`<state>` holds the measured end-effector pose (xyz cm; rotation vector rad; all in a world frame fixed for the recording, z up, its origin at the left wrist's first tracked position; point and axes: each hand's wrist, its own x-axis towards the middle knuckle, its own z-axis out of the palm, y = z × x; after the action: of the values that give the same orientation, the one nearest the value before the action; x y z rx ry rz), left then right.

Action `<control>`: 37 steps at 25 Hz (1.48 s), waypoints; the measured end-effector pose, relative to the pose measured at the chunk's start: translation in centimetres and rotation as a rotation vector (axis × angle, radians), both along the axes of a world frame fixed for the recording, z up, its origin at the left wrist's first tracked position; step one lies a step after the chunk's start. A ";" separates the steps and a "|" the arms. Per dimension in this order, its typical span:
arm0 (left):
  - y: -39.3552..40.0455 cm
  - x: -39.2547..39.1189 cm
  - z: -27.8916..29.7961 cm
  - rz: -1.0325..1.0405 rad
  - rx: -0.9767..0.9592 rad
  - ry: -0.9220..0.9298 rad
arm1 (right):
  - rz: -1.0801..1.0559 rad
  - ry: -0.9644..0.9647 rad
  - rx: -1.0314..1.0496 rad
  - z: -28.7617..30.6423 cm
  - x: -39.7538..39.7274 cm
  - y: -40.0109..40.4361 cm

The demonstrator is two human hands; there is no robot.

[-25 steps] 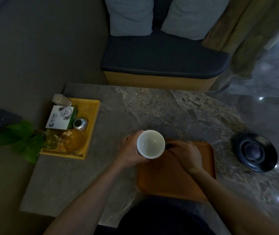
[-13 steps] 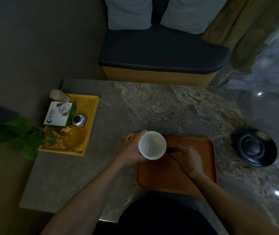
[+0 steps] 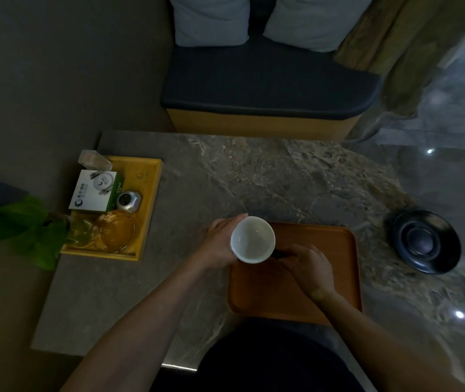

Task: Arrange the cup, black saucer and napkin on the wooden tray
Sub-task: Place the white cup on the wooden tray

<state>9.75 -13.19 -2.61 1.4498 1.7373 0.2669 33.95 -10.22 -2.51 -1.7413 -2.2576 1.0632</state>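
A white cup [image 3: 252, 239], empty inside, hangs over the far left corner of the wooden tray [image 3: 335, 278], with my left hand [image 3: 220, 244] wrapped around its left side. My right hand [image 3: 307, 267] rests on the tray just right of the cup. Its fingertips pinch a small dark flat item [image 3: 281, 253] that lies mostly hidden under the cup; I cannot tell what it is. A black saucer [image 3: 425, 241] sits on the stone table to the right of the tray, apart from both hands. No napkin is clearly visible.
On the table's left edge stands a yellow tray [image 3: 149, 205] holding a white box, a small metal tin, a glass ashtray and a plant in a glass. The stone table [image 3: 268, 179] is bare beyond the wooden tray. A dark cushioned bench [image 3: 268, 80] stands behind it.
The view drifts slightly. My left hand keeps the cup over the tray's corner, and my right hand stays at the dark item under it, shifting only a little.
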 end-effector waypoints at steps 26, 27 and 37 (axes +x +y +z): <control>-0.5 -1.5 3.6 -0.029 -0.171 0.179 | 0.183 -0.321 0.097 4.3 2.3 -0.6; -0.4 -1.5 4.2 -0.051 -0.169 0.215 | 0.200 -0.342 0.112 4.7 3.4 -0.5; 0.4 9.0 9.5 -0.384 -0.218 0.493 | 0.058 -0.381 0.124 7.8 19.9 -2.9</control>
<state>18.75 -12.84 6.91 1.7385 1.7396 -0.5075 53.81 -13.17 5.30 -1.9739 -2.5381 0.6216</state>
